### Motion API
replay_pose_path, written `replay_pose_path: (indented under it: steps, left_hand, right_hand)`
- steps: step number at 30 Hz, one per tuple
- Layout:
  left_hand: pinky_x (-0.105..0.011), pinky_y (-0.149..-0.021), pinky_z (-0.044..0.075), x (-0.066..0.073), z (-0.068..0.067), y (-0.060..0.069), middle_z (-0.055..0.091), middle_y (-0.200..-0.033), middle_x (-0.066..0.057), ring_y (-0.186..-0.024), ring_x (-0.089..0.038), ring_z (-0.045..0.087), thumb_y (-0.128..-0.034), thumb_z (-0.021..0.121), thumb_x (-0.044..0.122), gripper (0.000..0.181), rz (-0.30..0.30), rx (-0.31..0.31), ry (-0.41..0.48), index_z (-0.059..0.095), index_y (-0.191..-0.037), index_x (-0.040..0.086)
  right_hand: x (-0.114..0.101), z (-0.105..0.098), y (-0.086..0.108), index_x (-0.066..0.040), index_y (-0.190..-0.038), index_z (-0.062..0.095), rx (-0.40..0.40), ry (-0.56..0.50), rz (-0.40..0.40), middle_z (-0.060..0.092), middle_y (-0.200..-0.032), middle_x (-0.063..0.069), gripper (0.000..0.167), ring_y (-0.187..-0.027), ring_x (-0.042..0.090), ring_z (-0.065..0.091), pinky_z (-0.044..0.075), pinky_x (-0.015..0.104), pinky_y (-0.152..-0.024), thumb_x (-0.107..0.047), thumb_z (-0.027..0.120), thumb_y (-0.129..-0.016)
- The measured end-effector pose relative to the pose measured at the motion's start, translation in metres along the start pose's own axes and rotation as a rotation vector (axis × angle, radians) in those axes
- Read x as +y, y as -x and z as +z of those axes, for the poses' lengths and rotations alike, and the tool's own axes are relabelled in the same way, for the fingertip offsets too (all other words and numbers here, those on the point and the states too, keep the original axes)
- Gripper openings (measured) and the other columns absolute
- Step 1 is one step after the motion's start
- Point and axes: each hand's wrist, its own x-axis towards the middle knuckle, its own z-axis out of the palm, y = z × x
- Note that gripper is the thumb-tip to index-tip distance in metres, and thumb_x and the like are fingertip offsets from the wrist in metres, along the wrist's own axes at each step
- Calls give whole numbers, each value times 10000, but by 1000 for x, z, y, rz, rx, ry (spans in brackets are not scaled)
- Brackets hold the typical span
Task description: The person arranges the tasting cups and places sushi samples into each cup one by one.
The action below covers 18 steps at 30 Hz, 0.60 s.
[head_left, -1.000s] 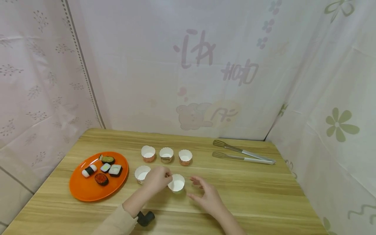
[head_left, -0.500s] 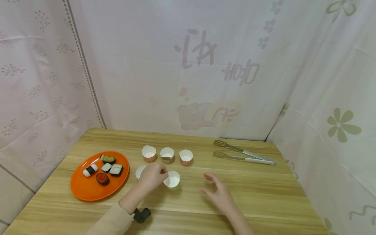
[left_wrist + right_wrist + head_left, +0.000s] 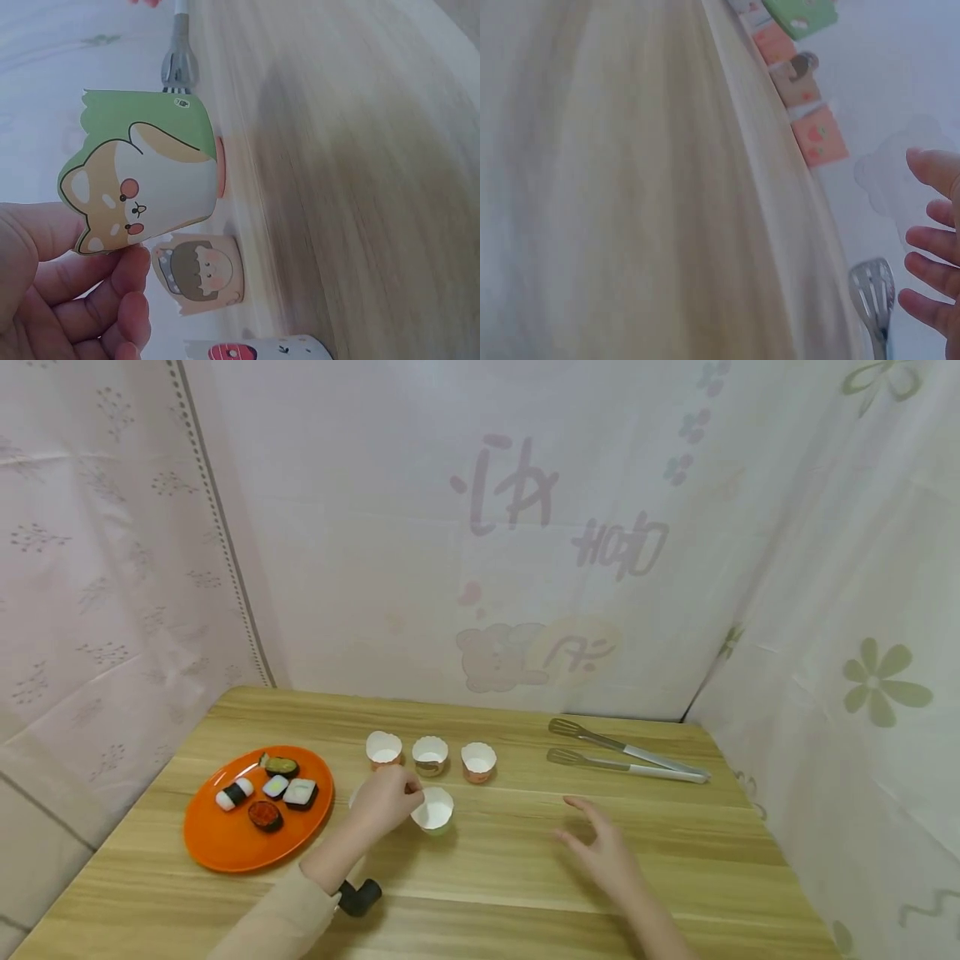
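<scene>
The left hand (image 3: 382, 802) pinches the green cup (image 3: 433, 810) between thumb and forefinger, catching its rim at the edge nearest the hand. The cup hangs to the right of the fingertips in the head view, mouth up, lifted off the table (image 3: 517, 877); the left wrist view shows its dog print just beyond the grip and the other fingers curled below.

The right hand (image 3: 603, 852) is well apart from the cup, fingers spread and thumb held away from them, in front of the tongs (image 3: 656, 758), which lie with their slotted heads to the left.

Behind the cup is a row of three more: a left pink cup (image 3: 384, 749), a brown cup (image 3: 431, 756) and a right pink cup (image 3: 478, 762). A white cup (image 3: 262, 349) seems to stand largely hidden behind the left hand. Farther left, the orange plate (image 3: 225, 843) bears five sushi pieces (image 3: 302, 794).
</scene>
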Motion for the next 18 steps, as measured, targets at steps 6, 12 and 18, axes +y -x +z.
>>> replay_pose_path:
  steps: [6,12,18]
  left_hand:
    - [-236,-439,365,-3,-2,-5,539,-600,61,-504,-106,440,-812,656,76,142,-38,-33,-4,663,-684,137]
    - [-229,-444,383,-8,-1,-9,545,-600,45,-509,-110,453,-820,654,69,150,-41,-54,-9,654,-681,124]
    - [-229,-453,398,-11,0,-14,551,-609,41,-520,-113,464,-822,664,60,149,-40,-60,-33,663,-680,104]
  right_hand:
    - [8,-20,-4,-20,-1346,499,-36,34,51,463,-1374,227,556,-1261,472,392,333,660,-994,-214,721,-874]
    - [20,-38,-10,49,-1309,505,-4,80,-23,482,-1335,266,556,-1218,488,422,342,673,-977,-137,744,-843]
    - [29,-60,-19,36,-1323,494,-11,157,0,495,-1322,268,553,-1211,485,425,349,674,-967,-197,720,-875]
